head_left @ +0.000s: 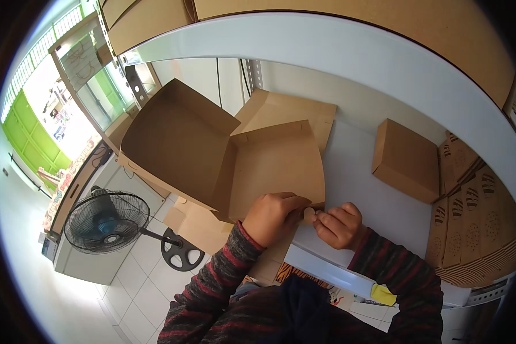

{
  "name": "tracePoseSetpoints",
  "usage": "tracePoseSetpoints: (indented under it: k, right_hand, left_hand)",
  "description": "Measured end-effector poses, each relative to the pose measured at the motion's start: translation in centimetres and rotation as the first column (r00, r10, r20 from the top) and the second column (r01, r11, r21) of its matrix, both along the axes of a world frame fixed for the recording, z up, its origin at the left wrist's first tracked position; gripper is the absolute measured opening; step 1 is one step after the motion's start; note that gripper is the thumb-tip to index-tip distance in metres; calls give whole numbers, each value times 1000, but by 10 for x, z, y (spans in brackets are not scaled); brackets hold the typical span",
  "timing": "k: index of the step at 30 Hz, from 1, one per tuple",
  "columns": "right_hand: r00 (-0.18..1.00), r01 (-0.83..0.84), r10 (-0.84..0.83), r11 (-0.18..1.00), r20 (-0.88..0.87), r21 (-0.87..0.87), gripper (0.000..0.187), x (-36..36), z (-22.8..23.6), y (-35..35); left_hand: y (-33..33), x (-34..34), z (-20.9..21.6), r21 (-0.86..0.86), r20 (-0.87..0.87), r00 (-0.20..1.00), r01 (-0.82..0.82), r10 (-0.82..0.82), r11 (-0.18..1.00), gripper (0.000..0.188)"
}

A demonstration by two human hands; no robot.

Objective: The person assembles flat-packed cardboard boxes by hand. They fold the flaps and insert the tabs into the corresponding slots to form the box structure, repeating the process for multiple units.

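A brown cardboard box (275, 172) with its lid (178, 129) swung open to the left rests on a white shelf top. My left hand (274, 218) grips the box at its near right corner, thumb and fingers bent over the edge. Close beside it, my right hand (339, 226) is closed, its fingertips at a small rounded cardboard tab (309, 215) that sticks out from that corner. My curled fingers hide part of the tab and the corner fold.
Flat cardboard (292, 112) lies behind the box. To the right sit a closed brown box (407, 160) and a stack of printed flattened boxes (470, 229). A white shelf edge (327, 43) arches overhead. A black fan (108, 222) stands at left.
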State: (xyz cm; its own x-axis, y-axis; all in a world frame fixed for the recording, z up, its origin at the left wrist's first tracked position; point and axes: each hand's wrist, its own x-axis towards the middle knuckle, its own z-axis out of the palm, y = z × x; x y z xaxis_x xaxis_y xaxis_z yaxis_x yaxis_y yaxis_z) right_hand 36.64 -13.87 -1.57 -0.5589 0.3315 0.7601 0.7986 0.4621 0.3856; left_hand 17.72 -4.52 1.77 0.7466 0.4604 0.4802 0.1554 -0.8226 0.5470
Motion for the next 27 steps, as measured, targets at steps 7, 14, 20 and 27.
tracePoseSetpoints:
  k: [7,14,20,27]
  right_hand:
    - [1000,16,-16,1000,-12,16,24,1,-4,1]
    - [1000,6,-6,1000,-9,26,27,-2,-4,1]
    - [1000,16,-17,999,12,40,26,-3,-3,2]
    - [1000,20,-20,999,5,30,23,-2,-2,1]
  left_hand:
    - [-1,1,-3,8,-39,999,-27,27,1000,10]
    - [2,-4,-1,-95,21,999,49,-47,994,9]
    - [4,-3,-1,-79,-6,999,42,-43,996,13]
    - [4,-3,-4,-134,20,998,59,-57,989,11]
